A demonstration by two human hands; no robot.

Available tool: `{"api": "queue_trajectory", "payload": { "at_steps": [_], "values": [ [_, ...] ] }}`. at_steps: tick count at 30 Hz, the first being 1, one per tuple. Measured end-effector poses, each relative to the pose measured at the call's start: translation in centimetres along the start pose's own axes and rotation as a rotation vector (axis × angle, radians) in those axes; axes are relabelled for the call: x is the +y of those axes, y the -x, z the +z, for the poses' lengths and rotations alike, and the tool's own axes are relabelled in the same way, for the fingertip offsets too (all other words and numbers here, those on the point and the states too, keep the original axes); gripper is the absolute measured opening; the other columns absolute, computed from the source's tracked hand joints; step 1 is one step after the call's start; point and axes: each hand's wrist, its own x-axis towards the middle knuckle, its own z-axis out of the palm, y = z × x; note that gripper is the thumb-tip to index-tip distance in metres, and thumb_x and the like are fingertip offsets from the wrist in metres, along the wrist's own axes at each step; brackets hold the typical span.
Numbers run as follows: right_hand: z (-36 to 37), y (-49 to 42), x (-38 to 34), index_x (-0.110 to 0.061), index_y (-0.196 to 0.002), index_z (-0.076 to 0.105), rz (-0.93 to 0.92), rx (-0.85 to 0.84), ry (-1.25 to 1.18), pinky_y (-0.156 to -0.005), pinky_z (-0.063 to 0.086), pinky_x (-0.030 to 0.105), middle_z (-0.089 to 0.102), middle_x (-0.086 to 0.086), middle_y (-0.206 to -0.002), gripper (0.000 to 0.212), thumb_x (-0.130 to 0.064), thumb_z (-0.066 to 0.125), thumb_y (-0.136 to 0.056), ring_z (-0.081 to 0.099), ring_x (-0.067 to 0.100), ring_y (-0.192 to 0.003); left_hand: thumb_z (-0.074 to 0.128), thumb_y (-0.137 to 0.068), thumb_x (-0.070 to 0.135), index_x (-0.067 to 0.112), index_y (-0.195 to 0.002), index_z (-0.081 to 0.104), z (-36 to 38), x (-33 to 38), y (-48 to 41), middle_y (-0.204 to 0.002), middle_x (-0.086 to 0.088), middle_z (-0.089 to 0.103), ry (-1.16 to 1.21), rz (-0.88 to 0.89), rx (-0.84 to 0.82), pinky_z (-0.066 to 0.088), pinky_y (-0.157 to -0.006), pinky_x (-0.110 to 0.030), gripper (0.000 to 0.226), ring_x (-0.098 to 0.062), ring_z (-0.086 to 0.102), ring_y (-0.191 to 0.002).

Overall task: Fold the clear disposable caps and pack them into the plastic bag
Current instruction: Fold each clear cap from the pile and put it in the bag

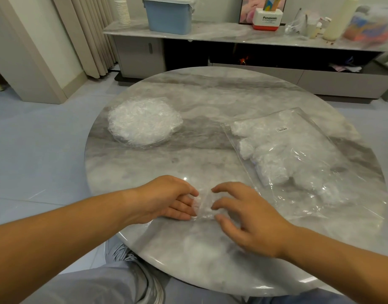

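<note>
One clear disposable cap (203, 207), crumpled small, lies on the round marble table (210, 97) near its front edge, between my two hands. My left hand (169, 199) pinches the cap's left side with thumb and fingers. My right hand (247, 218) hovers over its right side with fingers spread and bent, fingertips at the cap. A flat round stack of unfolded clear caps (142, 122) sits at the table's left. The clear plastic bag (298, 163) lies at the right with several folded caps inside.
Behind the table runs a low marble-topped cabinet (210, 34) carrying a blue bin (167, 16), stacked paper cups (122, 9), a red and white box (266, 19) and bottles. My knees and a grey shoe (142, 275) show below the table's front edge.
</note>
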Motion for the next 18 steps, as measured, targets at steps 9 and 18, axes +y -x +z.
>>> {"api": "queue_trajectory", "payload": {
  "at_steps": [9,18],
  "values": [
    [-1.2,-2.6,0.6,-0.022,-0.131,0.052,0.695,-0.125,-0.183,-0.064,0.044,0.019,0.068,-0.007,-0.092,0.058,-0.06,0.064,-0.088,0.063,0.003,-0.078,0.065,-0.094,0.019,0.003,-0.115,0.069,0.5,0.5,-0.2,-0.097,-0.017,0.063,-0.062,-0.022,-0.042,0.06,-0.09,-0.044,0.026,-0.033,0.075,-0.09],
    [-1.2,-3.3,0.0,-0.012,-0.077,0.054,0.874,-0.152,-0.602,-0.061,0.046,0.032,0.057,0.012,-0.071,0.023,-0.017,0.072,-0.089,0.053,0.023,-0.064,0.045,-0.103,0.037,0.006,-0.123,0.065,0.2,0.0,-0.1,-0.106,-0.019,0.063,0.022,-0.073,-0.146,0.057,-0.096,-0.044,0.042,-0.033,0.072,-0.095]
  ]
}}
